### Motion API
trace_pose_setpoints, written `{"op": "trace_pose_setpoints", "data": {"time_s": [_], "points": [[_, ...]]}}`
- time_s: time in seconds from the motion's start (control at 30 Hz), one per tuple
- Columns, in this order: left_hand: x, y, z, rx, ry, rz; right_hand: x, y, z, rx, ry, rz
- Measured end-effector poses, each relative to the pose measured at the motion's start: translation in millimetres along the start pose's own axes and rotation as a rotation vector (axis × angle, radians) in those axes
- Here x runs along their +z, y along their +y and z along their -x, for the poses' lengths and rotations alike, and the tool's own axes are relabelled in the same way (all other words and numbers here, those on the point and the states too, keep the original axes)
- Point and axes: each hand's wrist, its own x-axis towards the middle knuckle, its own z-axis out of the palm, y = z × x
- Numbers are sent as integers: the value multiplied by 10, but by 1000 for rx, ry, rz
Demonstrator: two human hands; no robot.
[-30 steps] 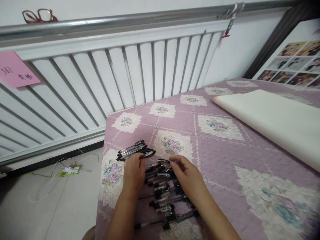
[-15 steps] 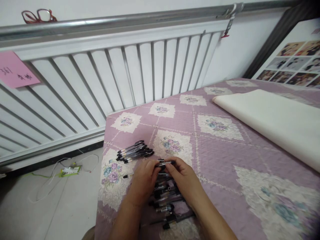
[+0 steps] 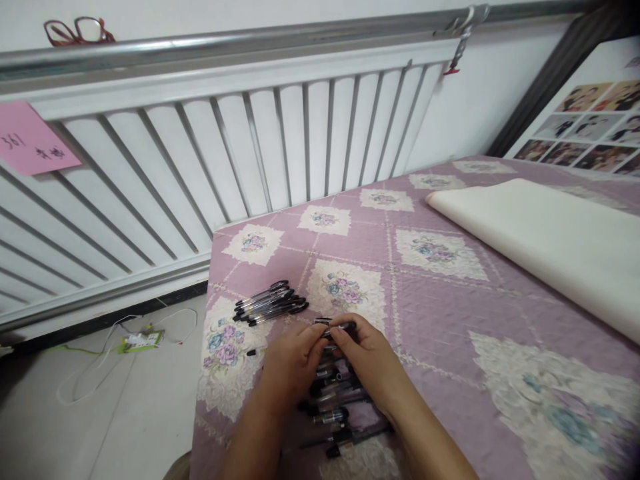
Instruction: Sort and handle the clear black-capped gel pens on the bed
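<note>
Together, my left hand (image 3: 291, 360) and my right hand (image 3: 369, 352) hold a black pen (image 3: 346, 327) above the bed-like surface. Both hands are closed, thumbs and fingertips meeting around the pen; its left part is mostly covered by my fingers. Beyond my left hand lies a bundle of clear pens with black caps (image 3: 273, 303). Under and between my forearms, several loose pen parts (image 3: 330, 417), clear barrels and black pieces, lie scattered and partly hidden. A small black piece (image 3: 251, 352) shows left of my left hand.
The purple quilted floral cover (image 3: 350, 253) spreads beneath everything. A folded cream cloth or sheet (image 3: 545, 233) lies at right. Behind stands a white radiator (image 3: 285, 147) with a metal pipe (image 3: 250, 43) above. Glasses (image 3: 80, 32) rest on the pipe. A power strip (image 3: 143, 341) lies on the floor.
My fingers have shifted slightly around the pen, and its right end now points a little further right. The bundle and the loose parts lie as before.
</note>
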Motion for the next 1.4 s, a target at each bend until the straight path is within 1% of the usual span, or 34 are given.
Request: {"op": "trace_pose_setpoints", "data": {"time_s": [0.1, 0.27, 0.37, 0.47, 0.53, 0.57, 0.63, 0.7, 0.77, 0.87, 0.97, 1.17, 1.3, 1.4], "points": [[17, -2, 3, -5, 22, -7, -9, -17, 6, 7, -3, -16], [26, 27, -3, -28, -2, -22, -27, 32, 0, -34, -6, -31], [10, 20, -1, -48, 8, -26, -78, 36, -16, -33, 32, -55], [-7, -13, 3, -68, 49, -21, -153, -5, -40, -14, 158, -216], [-8, -32, 5, -66, 64, -21, -185, -39, -47, 6, 205, -358], [-5, -37, 5, -59, 67, -19, -189, -51, -45, 17, 195, -411], [4, -37, 5, -35, 72, -11, -174, -57, -32, 31, 128, -451], [11, -29, 5, -16, 73, -4, -138, -41, -16, 41, 67, -377], [13, -18, 6, -12, 71, -4, -104, -20, -5, 45, 37, -208], [5, -1, 9, -9, 65, -13, -76, -5, -3, -5, 35, 84], [-1, 17, 13, 5, 40, -19, -68, -9, -2, -58, 32, 240], [-14, 25, 10, 3, -4, -24, -64, -31, 10, -157, 53, 303], [-16, 0, 16, 7, -17, -3, -90, -53, 9, -177, -12, 283], [-11, -10, 18, 4, -18, 1, -109, -44, 3, -147, -55, 238]]}}
